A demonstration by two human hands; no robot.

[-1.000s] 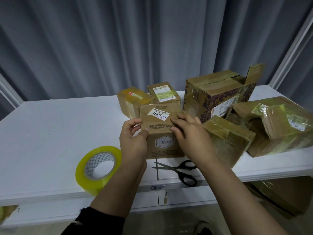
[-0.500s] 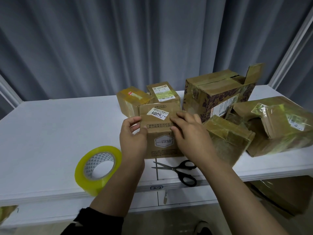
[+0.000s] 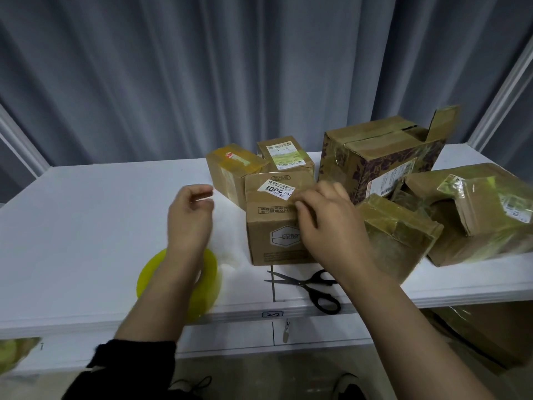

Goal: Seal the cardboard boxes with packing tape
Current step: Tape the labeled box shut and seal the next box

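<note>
On the white table (image 3: 86, 226) the biggest item is the large printed box (image 3: 375, 157) at the back right. One flap (image 3: 444, 122) stands up, so we judge it unsealed. The wrapped pile (image 3: 476, 220) at the far right and the glossy box (image 3: 398, 235) beside the right forearm look fully taped, probably done. Two small boxes (image 3: 230, 166) at the back centre also shine with tape.

The plain carton (image 3: 271, 223) at front centre is the one being worked on. Its flaps are down and we see no clear tape strip across the top, so we judge its sealing not yet started. The yellow tape roll (image 3: 150, 275) lies flat near the front edge, partly hidden under the left forearm, with nobody holding it. The scissors (image 3: 314, 287) lie just in front of the carton, untouched.

The right hand (image 3: 326, 220) has bent fingers on the carton's top front edge; we cannot tell if it is pressing or pinching. The left hand (image 3: 190, 209) is off the carton, blurred, with loosely curled fingers holding nothing we can see.

Left to do, as we judge it: tape the carton, then the large box.
</note>
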